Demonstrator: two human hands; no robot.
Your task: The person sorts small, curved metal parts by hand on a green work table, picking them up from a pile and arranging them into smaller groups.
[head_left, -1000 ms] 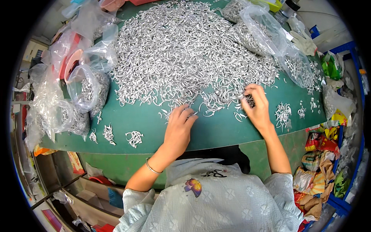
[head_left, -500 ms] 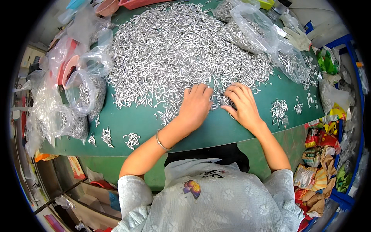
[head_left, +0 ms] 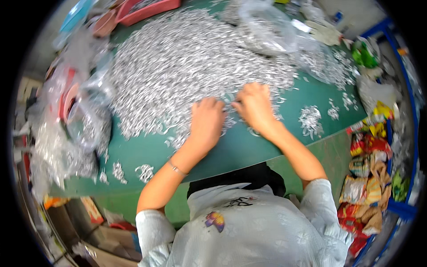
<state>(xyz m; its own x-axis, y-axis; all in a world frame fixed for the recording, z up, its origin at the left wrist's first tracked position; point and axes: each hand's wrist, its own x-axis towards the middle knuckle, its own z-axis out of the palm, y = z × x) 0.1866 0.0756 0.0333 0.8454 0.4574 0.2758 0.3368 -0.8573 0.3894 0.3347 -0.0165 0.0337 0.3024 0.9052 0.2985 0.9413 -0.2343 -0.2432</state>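
A wide heap of small curved silvery metal pieces (head_left: 178, 66) covers much of the green table (head_left: 240, 149). At the heap's near edge, my left hand (head_left: 208, 122) has its fingers bunched and bent down among the pieces. Just to its right, my right hand (head_left: 255, 107) has curled fingers and its thumb turned toward the left hand. A few loose pieces show in the narrow gap between the hands. The fingertips are blurred and partly hidden, so what they pinch does not show.
Clear plastic bags (head_left: 91, 127) of pieces crowd the left side; another bag (head_left: 267, 31) lies at the back right. Small piles (head_left: 310, 121) sit at the right and near the front left edge. A red tray (head_left: 147, 11) stands at the back, a blue rack (head_left: 407, 133) at far right.
The view has shifted and blurred. My right hand has moved up and left in the picture, its spread fingers now curled. My left hand has moved a little to the left.
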